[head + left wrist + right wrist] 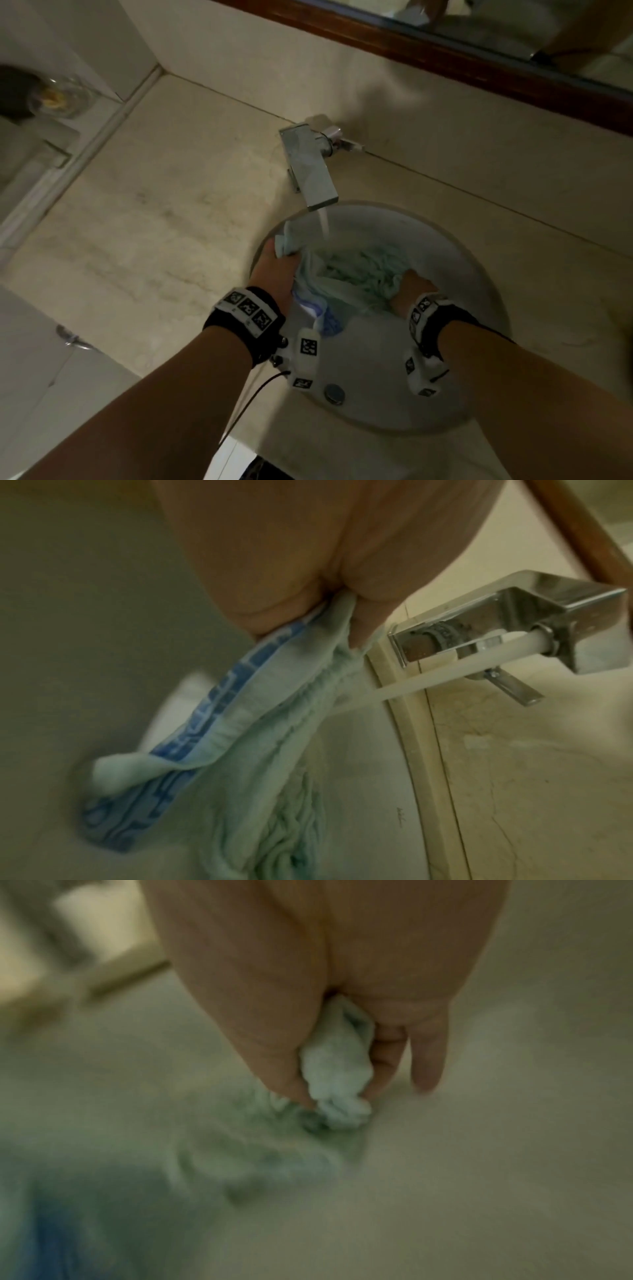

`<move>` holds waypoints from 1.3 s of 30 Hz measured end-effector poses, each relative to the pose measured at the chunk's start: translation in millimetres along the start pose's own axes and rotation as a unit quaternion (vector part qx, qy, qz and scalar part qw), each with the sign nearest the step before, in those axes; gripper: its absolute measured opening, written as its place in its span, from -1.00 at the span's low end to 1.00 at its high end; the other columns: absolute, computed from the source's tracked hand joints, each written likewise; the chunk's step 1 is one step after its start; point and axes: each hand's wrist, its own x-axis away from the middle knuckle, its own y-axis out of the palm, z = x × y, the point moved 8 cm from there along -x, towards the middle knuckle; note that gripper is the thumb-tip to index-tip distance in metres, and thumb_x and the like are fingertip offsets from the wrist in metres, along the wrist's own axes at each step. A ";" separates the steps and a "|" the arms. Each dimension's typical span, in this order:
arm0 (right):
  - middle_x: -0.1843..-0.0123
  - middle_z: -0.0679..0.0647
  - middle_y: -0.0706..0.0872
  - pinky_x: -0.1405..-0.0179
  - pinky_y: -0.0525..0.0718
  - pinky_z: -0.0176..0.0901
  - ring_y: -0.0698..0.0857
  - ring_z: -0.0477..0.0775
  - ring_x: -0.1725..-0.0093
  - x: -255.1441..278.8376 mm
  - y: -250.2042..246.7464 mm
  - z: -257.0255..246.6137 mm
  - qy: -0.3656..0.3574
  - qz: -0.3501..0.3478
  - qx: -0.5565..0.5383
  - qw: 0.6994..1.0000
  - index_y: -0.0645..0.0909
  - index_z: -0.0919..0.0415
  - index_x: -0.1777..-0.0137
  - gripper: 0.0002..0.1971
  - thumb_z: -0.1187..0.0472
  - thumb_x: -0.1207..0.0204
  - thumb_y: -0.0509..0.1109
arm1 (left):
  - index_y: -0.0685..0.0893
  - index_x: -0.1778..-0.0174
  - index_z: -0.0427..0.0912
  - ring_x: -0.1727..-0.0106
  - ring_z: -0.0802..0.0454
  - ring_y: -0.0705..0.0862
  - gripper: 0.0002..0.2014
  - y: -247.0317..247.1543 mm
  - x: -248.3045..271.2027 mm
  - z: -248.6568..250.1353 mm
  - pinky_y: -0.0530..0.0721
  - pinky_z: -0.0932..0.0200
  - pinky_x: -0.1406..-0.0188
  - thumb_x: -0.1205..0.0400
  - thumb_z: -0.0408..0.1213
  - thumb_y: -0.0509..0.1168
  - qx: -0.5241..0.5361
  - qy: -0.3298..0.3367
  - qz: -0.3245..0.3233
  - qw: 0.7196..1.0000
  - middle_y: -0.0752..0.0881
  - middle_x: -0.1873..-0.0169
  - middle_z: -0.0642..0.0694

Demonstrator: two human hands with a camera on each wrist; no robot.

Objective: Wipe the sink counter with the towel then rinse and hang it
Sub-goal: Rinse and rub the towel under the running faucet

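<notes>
We see a beige stone worktop (pixel 164 212), mottled with darker marks, set against a matching wall with a wood-framed mirror (pixel 445 48) above. A round white sink (pixel 479 294) is sunk into it, and a square chrome tap (pixel 313 174) pours a stream of water (pixel 323 224) into the bowl. The pale green towel (pixel 359 274), edged with a blue patterned band, lies bunched inside the sink under the stream. Our left hand (pixel 274 274) grips one end with curled fingers; our right hand (pixel 411 287) clutches the other end.
</notes>
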 end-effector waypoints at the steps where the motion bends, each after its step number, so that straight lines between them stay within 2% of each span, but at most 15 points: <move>1: -0.02 0.21 0.65 0.21 0.67 -0.04 0.63 0.18 0.13 0.0 -5.3 -1.4 -0.011 0.011 -0.046 0.999 0.49 0.24 -0.34 -0.56 -0.07 -0.62 0.29 | 0.71 -0.21 0.05 -0.19 -0.26 0.77 -0.75 -0.7 0.9 4.0 0.74 -0.33 -0.20 -0.71 -0.36 0.31 0.000 0.011 -0.005 1.000 0.79 -0.16 -0.16; 4: -0.26 0.22 0.70 -0.13 0.73 0.12 0.68 0.31 -0.10 5.6 -30.9 2.8 -0.025 0.048 -0.265 0.963 0.60 0.20 -0.34 -0.56 0.01 -0.52 0.40 | 0.72 -0.16 0.05 -0.20 -0.24 0.76 -0.70 3.6 5.3 18.7 0.73 -0.30 -0.23 -0.72 -0.45 0.25 -0.011 0.035 -0.027 0.999 0.81 -0.13 -0.13; 8: -0.33 0.30 0.61 -0.10 0.76 0.35 0.65 0.40 -0.24 28.1 -46.8 6.3 -0.009 0.006 -0.654 0.756 0.55 0.17 -0.32 -0.61 0.44 -0.52 0.44 | 0.67 -0.07 0.03 -0.15 -0.21 0.75 -0.70 10.6 11.5 31.8 0.76 -0.19 -0.14 -0.71 -0.51 0.22 -0.027 0.045 -0.049 0.997 0.77 -0.05 -0.12; 10: -0.29 0.36 0.66 -0.12 0.73 0.43 0.69 0.43 -0.20 38.7 -54.7 12.1 -0.023 0.023 -0.679 0.733 0.59 0.22 -0.30 -0.63 0.46 -0.52 0.43 | 0.62 -0.07 0.01 -0.10 -0.17 0.74 -0.74 11.0 13.0 36.6 0.76 -0.02 0.01 -0.72 -0.50 0.23 -0.037 0.048 -0.055 0.997 0.74 -0.03 -0.12; 13: -0.18 0.31 0.73 -0.25 0.69 0.32 0.74 0.34 -0.11 56.2 -62.0 33.1 -0.020 0.059 -0.701 0.711 0.66 0.20 -0.10 -0.79 0.47 -0.55 0.40 | 0.61 -0.08 0.02 -0.13 -0.31 0.73 -0.80 7.3 12.4 42.5 0.76 -0.12 -0.01 -0.68 -0.41 0.31 -0.034 0.049 -0.050 0.997 0.74 -0.02 -0.15; 14: -0.19 0.29 0.73 -0.25 0.70 0.22 0.74 0.28 -0.07 60.0 -64.4 43.0 -0.018 0.083 -0.675 0.733 0.65 0.16 -0.09 -0.80 0.43 -0.56 0.40 | 0.62 -0.11 0.06 -0.15 -0.31 0.73 -0.79 7.4 12.3 42.5 0.76 -0.16 -0.05 -0.64 -0.34 0.35 -0.026 0.042 -0.053 0.997 0.75 -0.03 -0.14; 17: -0.26 0.17 0.70 -0.23 0.60 -0.09 0.69 0.24 -0.16 71.3 -77.6 59.4 -0.014 0.170 -0.397 0.902 0.61 0.09 -0.29 -0.69 0.24 -0.55 0.39 | 0.60 -0.08 0.13 -0.09 -0.24 0.72 -0.71 11.3 14.3 41.2 0.72 -0.13 -0.02 -0.69 -0.43 0.26 0.062 0.003 -0.051 0.997 0.74 0.01 -0.11; 20: -0.33 0.11 0.61 -0.34 0.61 -0.04 0.62 0.29 -0.29 79.0 -69.4 40.3 0.001 0.106 -0.129 0.986 0.53 0.01 -0.43 -0.53 0.02 -0.50 0.37 | 0.65 -0.21 -0.02 -0.20 -0.41 0.70 -0.59 20.2 18.2 34.6 0.72 -0.29 -0.10 -0.69 -0.62 0.13 0.181 -0.061 -0.064 0.980 0.74 -0.13 -0.32; 23: -0.50 0.14 0.54 -0.38 0.60 0.07 0.58 0.27 -0.37 75.9 -57.4 0.0 -0.033 0.040 -0.034 0.998 0.43 0.00 -0.56 -0.45 -0.11 -0.58 0.29 | 0.58 -0.45 -0.12 -0.23 -0.45 0.71 -0.50 23.9 23.9 29.0 0.72 -0.37 -0.13 -0.65 -0.63 0.11 0.231 -0.108 -0.069 0.965 0.73 -0.23 -0.40; 26: -0.50 0.07 0.59 -0.38 0.62 0.05 0.64 0.17 -0.30 74.7 -61.8 -56.6 -0.122 0.027 -0.116 0.985 0.52 -0.03 -0.49 -0.54 -0.04 -0.60 0.28 | 0.58 -0.46 -0.34 -0.19 -0.41 0.73 -0.54 26.0 35.1 28.9 0.72 -0.26 -0.03 -0.64 -0.57 0.09 0.249 -0.155 -0.089 0.952 0.76 -0.21 -0.41; 28: -0.56 0.05 0.52 -0.36 0.65 0.08 0.63 0.21 -0.36 75.6 -70.8 -89.1 -0.161 0.022 -0.186 0.969 0.45 -0.01 -0.58 -0.50 0.12 -0.62 0.28 | 0.59 -0.45 -0.35 -0.26 -0.42 0.70 -0.53 23.0 36.5 31.4 0.69 -0.28 -0.13 -0.62 -0.57 0.06 0.255 -0.150 -0.105 0.949 0.74 -0.25 -0.41; 32: -0.59 -0.04 0.44 0.13 0.81 0.01 0.68 0.28 -0.26 72.7 -77.7 -140.0 -0.207 -0.071 -0.375 0.901 0.26 -0.16 -0.67 -0.33 0.40 -0.63 0.22 | 0.57 -0.49 -0.26 -0.39 -0.46 0.62 -0.44 14.2 35.9 41.2 0.55 -0.43 -0.41 -0.59 -0.60 -0.01 0.262 -0.106 -0.136 0.950 0.68 -0.37 -0.38; 35: -0.28 0.06 0.68 0.27 0.73 -0.08 0.73 0.30 -0.08 71.8 -80.0 -163.6 -0.261 -0.078 -0.261 0.926 0.47 -0.14 -0.51 -0.43 0.39 -0.58 0.23 | 0.50 -0.57 -0.25 -0.43 -0.51 0.58 -0.36 4.3 34.1 47.3 0.51 -0.51 -0.43 -0.54 -0.62 0.00 0.267 -0.066 -0.148 0.950 0.61 -0.44 -0.41; 37: -0.06 0.10 0.73 0.08 0.65 -0.03 0.70 0.28 -0.10 75.9 -81.4 -170.9 -0.294 -0.052 -0.101 0.949 0.65 -0.03 -0.22 -0.72 0.27 -0.59 0.31 | 0.41 -0.64 -0.27 -0.47 -0.53 0.54 -0.32 -0.4 36.1 49.3 0.48 -0.53 -0.45 -0.52 -0.58 0.05 0.267 -0.053 -0.164 0.948 0.55 -0.50 -0.43; 39: -0.19 0.16 0.74 -0.15 0.59 -0.02 0.68 0.29 -0.22 74.9 -88.6 -170.8 -0.304 -0.008 -0.032 0.952 0.68 0.05 -0.26 -0.75 0.09 -0.64 0.32 | 0.40 -0.64 -0.29 -0.44 -0.51 0.57 -0.35 -6.8 35.4 49.9 0.56 -0.47 -0.39 -0.55 -0.58 0.06 0.270 -0.055 -0.148 0.950 0.55 -0.49 -0.44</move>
